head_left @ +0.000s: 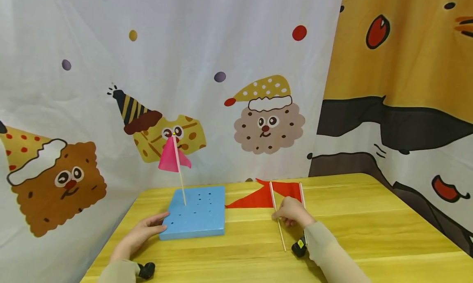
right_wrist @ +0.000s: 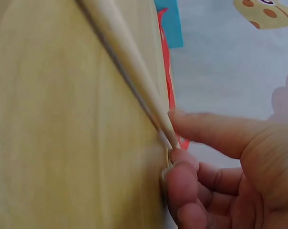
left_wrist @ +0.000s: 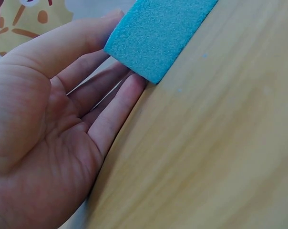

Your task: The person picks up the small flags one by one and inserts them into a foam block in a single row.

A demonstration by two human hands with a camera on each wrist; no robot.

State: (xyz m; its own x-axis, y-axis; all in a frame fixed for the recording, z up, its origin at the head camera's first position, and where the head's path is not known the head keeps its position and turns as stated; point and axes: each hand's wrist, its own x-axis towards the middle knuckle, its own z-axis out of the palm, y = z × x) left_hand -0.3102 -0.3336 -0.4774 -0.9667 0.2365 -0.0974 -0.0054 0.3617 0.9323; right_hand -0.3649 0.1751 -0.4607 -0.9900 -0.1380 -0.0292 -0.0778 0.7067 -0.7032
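A blue foam block (head_left: 207, 225) with small holes in its top lies on the table. A pink flag (head_left: 169, 157) stands in it on a thin wooden stick, tilted slightly left. My left hand (head_left: 137, 235) rests at the block's left side. In the left wrist view its thumb and extended fingers touch the foam edge (left_wrist: 149, 45). My right hand (head_left: 294, 212) pinches the wooden stick of a red flag (head_left: 253, 199) between thumb and fingertips, low over the table. Close by on the right lies a second red flag (head_left: 290, 189), its stick partly hidden behind the hand.
The wooden table (head_left: 369, 225) reaches back to a white curtain (head_left: 207, 36) printed with cartoon biscuits. At the right hangs more printed cloth (head_left: 406, 69) along the table's edge. Each wrist bears a small black device (head_left: 147, 270).
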